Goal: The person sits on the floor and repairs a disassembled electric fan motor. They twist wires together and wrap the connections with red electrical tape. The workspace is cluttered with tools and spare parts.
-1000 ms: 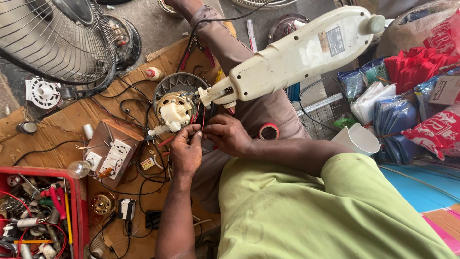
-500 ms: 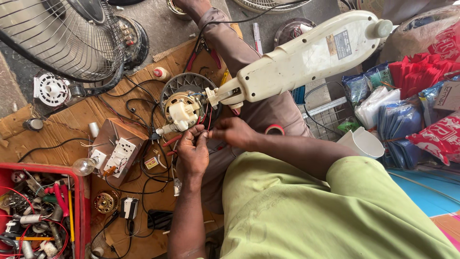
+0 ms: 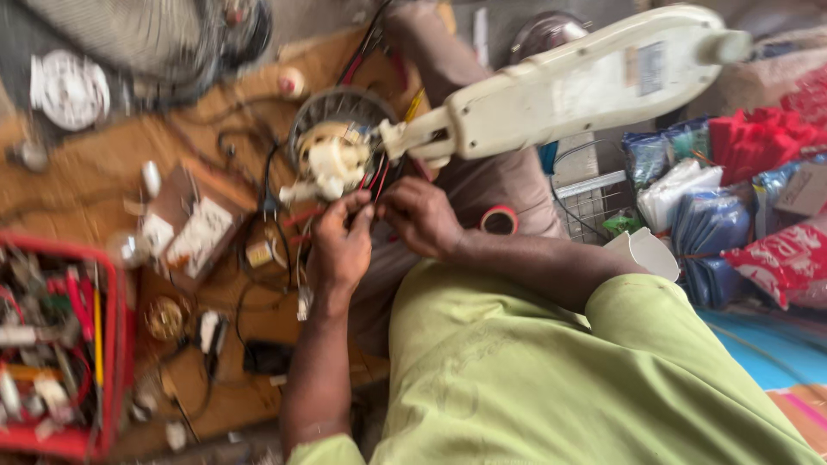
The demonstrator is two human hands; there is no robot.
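Over the last second the view has swung and blurred, and both hands have stayed on the same bundle of red and black wires (image 3: 376, 182), closing in a little tighter, so the work at the fan motor (image 3: 332, 159) goes on without a break. The left hand (image 3: 340, 245) is curled, fingertips pinched together on the wires just above it; the right hand (image 3: 419, 215) sits beside it, thumb and fingers pressed to the same strands, though blur hides the exact grip. The motor lies just beyond both hands, joined to the cream fan neck (image 3: 586, 86) stretching away up and right. A roll of red tape (image 3: 500, 220) rests just right of the right wrist.
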